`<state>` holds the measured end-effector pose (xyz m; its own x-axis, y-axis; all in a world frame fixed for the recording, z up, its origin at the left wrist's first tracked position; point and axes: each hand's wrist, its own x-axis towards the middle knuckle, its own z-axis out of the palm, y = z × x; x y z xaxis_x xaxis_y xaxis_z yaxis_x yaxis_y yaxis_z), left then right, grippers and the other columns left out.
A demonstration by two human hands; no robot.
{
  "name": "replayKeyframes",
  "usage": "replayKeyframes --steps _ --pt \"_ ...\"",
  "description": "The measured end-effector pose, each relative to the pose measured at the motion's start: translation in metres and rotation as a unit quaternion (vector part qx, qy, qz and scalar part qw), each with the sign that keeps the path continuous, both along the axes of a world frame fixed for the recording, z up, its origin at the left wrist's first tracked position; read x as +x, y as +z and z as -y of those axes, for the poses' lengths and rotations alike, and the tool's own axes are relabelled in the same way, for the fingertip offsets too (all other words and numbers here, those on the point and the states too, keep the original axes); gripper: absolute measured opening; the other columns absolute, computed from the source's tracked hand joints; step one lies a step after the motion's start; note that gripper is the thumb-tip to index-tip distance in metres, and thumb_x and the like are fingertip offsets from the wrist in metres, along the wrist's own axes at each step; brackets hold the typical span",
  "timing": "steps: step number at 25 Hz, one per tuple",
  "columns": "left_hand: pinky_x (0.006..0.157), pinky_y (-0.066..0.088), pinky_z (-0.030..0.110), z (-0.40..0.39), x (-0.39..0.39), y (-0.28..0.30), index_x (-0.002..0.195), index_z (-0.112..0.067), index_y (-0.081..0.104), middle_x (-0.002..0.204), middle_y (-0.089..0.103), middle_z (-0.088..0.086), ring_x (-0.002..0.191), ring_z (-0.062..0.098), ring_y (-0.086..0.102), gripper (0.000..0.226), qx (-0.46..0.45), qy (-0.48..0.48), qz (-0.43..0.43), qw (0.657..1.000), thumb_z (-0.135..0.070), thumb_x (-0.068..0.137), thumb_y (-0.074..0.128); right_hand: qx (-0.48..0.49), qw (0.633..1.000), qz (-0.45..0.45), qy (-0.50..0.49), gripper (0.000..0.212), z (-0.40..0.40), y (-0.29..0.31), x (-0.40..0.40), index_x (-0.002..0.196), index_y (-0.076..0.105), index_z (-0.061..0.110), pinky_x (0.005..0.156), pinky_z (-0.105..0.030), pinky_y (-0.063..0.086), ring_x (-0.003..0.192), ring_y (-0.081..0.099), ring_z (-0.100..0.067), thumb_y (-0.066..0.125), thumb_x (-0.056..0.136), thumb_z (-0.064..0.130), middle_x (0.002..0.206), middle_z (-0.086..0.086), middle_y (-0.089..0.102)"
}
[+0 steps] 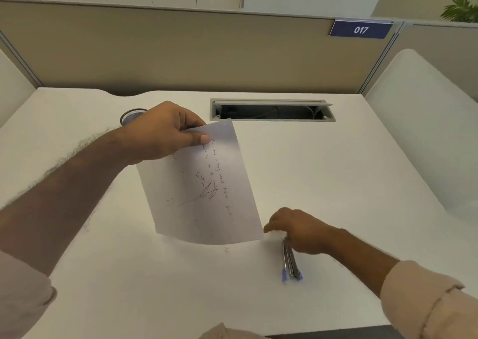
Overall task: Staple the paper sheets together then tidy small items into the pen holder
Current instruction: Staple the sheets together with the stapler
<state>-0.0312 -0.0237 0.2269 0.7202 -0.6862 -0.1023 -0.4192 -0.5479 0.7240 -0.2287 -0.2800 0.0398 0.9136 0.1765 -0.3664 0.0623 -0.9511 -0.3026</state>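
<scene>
The left hand pinches the top edge of the paper sheets between thumb and fingers, holding them lifted above the white bench, handwriting facing up. Just behind that hand stands the mesh pen holder, mostly hidden. The right hand, fingers curled, rests on the stapler lying on the bench beside the paper's lower corner.
</scene>
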Motion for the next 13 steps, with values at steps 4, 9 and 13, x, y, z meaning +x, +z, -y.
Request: replayKeyframes --steps 4,9,13 --pt "0.078 0.054 0.038 0.000 0.000 -0.003 0.093 -0.020 0.076 0.096 0.076 0.004 0.080 0.023 0.066 0.020 -0.007 0.018 0.000 1.000 -0.030 0.097 0.060 -0.043 0.992 -0.076 0.094 0.074 0.003 -0.004 -0.017 0.134 0.046 0.037 0.098 -0.034 0.038 0.134 0.031 -0.013 0.049 0.075 -0.007 0.144 0.008 0.039" --pt "0.085 0.054 0.052 -0.008 0.000 -0.003 0.089 -0.021 0.076 0.096 0.076 0.008 0.087 0.035 0.067 0.023 0.010 0.027 -0.001 1.000 -0.035 0.097 0.060 -0.049 0.988 -0.052 0.140 0.050 0.008 -0.014 -0.023 0.122 0.057 0.037 0.101 -0.033 0.035 0.131 0.030 -0.011 0.072 0.077 0.020 0.144 0.008 0.036" --pt "0.092 0.052 0.050 -0.012 -0.004 0.002 0.090 -0.023 0.077 0.095 0.077 0.000 0.099 0.033 0.067 0.022 0.019 0.027 -0.007 0.999 -0.036 0.096 0.061 0.009 0.997 0.025 0.072 0.024 0.004 -0.023 -0.020 0.106 0.064 0.034 0.098 -0.035 0.036 0.113 0.047 -0.009 0.067 0.083 0.034 0.117 0.011 0.058"
